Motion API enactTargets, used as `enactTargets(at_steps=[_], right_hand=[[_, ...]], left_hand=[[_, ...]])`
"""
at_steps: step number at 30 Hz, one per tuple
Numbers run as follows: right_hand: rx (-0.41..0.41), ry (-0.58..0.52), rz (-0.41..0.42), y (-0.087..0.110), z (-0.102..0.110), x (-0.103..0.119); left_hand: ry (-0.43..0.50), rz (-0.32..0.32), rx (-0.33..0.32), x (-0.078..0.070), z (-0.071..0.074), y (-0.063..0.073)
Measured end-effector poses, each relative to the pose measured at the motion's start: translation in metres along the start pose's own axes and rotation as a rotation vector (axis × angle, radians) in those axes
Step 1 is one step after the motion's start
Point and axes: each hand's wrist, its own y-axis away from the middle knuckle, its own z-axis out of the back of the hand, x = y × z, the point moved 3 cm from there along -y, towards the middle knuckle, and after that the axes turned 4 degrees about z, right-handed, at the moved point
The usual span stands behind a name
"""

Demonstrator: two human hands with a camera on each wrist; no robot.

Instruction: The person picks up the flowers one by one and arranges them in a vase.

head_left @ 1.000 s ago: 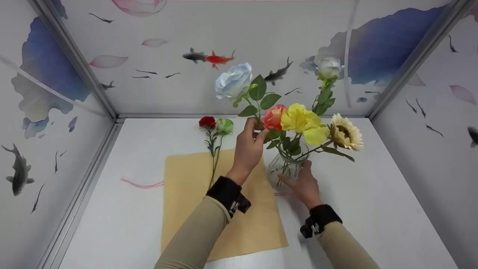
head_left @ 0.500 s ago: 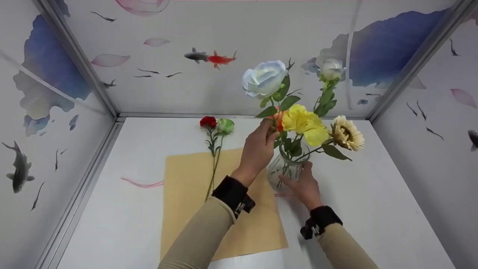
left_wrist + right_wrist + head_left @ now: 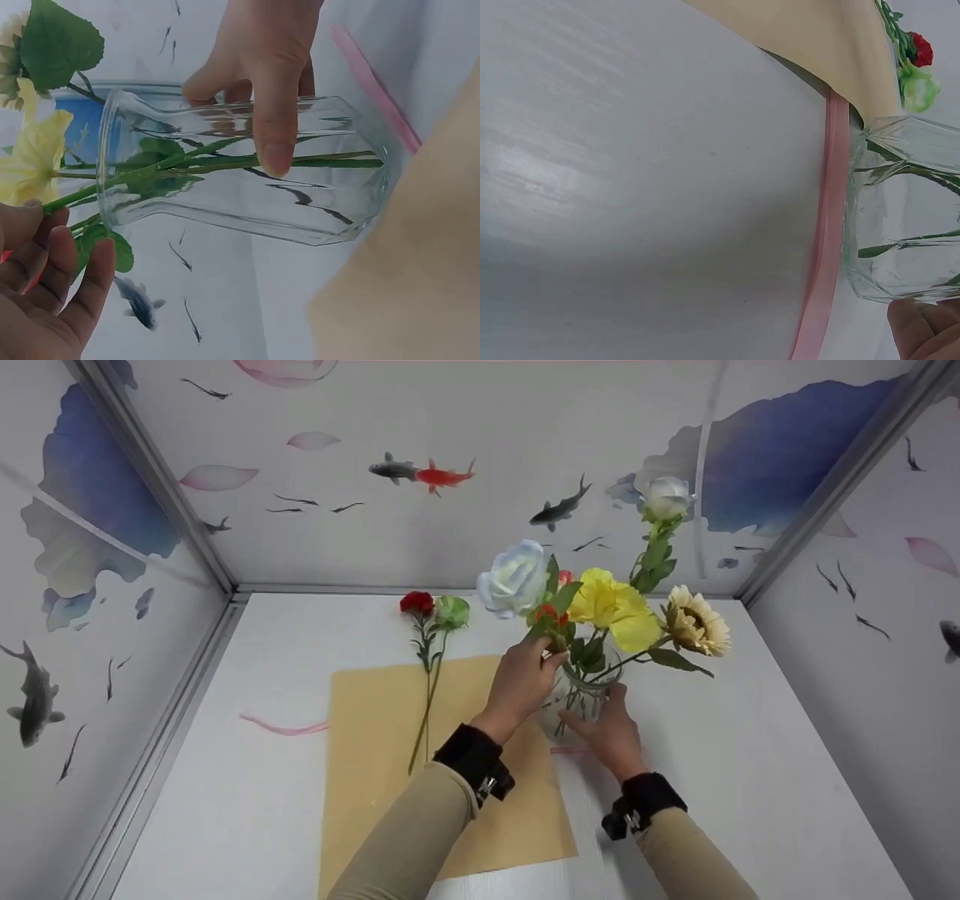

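In the head view, my left hand (image 3: pixel 521 682) is at the mouth of a clear glass vase (image 3: pixel 225 206), below a pale blue rose (image 3: pixel 514 579). Thumb and forefinger pinch its green stem (image 3: pixel 71 199), which runs into the vase, as the left wrist view shows. My right hand (image 3: pixel 615 731) grips the vase's side, its thumb across the glass. Other stems in the vase bear a yellow flower (image 3: pixel 611 611), a cream sunflower (image 3: pixel 696 621) and a white flower (image 3: pixel 665 499). A coral-red flower (image 3: pixel 551 613) is partly hidden behind the blue rose's leaves.
A red carnation (image 3: pixel 417 604) and a light green flower (image 3: pixel 451 613) lie left of the vase, stems across brown paper (image 3: pixel 375 795). A pink ribbon (image 3: pixel 289 729) runs beneath the paper and shows again by the vase's base. Printed panels (image 3: pixel 480 540) enclose the white table (image 3: pixel 750 780).
My left hand has carried the blue rose right to the vase and then lowered it, so its bloom now hangs lower beside the yellow flower. The right hand has stayed on the vase.
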Motion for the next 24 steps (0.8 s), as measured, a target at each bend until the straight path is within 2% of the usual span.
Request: enactTargets(at_steps=[3, 5, 7, 11, 17, 21, 24], right_hand=[[-0.005, -0.001, 0.007, 0.0, 0.0, 0.0], [-0.009, -0.004, 0.006, 0.001, 0.0, 0.0], [-0.008, -0.009, 0.009, 0.001, 0.0, 0.002], [-0.017, -0.015, 0.018, 0.001, -0.001, 0.002], [-0.042, -0.013, 0.056, 0.001, -0.002, 0.001], [-0.04, -0.017, 0.053, 0.002, -0.002, 0.001], [-0.035, -0.011, 0.045, 0.002, -0.002, 0.001]], left_hand=[[-0.045, -0.005, 0.008, 0.002, -0.006, 0.001], [-0.048, 0.023, 0.02, 0.004, -0.01, 0.001], [-0.021, 0.063, 0.032, 0.007, -0.015, 0.001], [0.115, 0.149, 0.035, 0.014, -0.023, 0.001], [0.149, 0.151, 0.044, 0.024, -0.03, 0.004], [0.223, 0.188, 0.075, 0.038, -0.034, 0.014], [0.236, 0.221, 0.096, 0.051, -0.035, 0.024]])
